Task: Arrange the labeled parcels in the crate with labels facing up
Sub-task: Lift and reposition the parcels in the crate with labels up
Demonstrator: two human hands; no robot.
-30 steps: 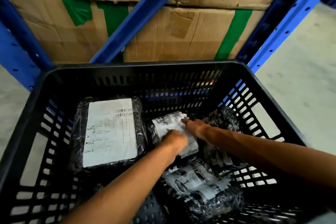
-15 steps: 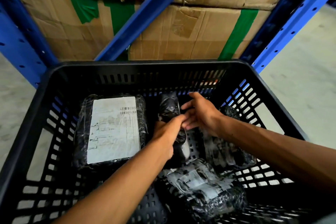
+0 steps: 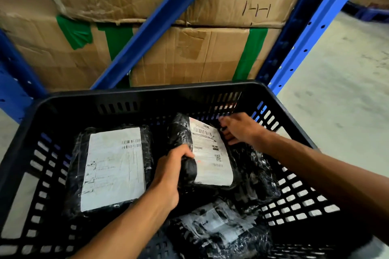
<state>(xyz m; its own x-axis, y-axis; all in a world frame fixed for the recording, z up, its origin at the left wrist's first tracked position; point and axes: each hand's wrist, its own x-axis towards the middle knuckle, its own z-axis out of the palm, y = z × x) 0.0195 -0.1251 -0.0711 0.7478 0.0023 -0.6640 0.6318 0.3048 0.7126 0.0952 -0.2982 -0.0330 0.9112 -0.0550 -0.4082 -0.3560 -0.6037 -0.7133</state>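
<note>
Inside the black crate (image 3: 294, 115), the left hand (image 3: 168, 174) has its grip wrapped around the near-left edge of a black parcel (image 3: 185, 132) whose white label (image 3: 210, 153) faces up, while the right hand (image 3: 237, 130) rests at the parcel's 1 o'clock corner, fingers curled loosely at its edge rather than clamped. A larger parcel (image 3: 111, 166) lies flat at 9 o'clock, label up, and 2 crumpled ones sit at 3 o'clock (image 3: 256, 172) and 6 o'clock (image 3: 216, 231). The held parcel looks tilted, propped partly on its neighbours; the slick wrap could let it slide or roll back label-down once released. Pressing it flat may also bury the 3 o'clock parcel, whose label is not visible.
</note>
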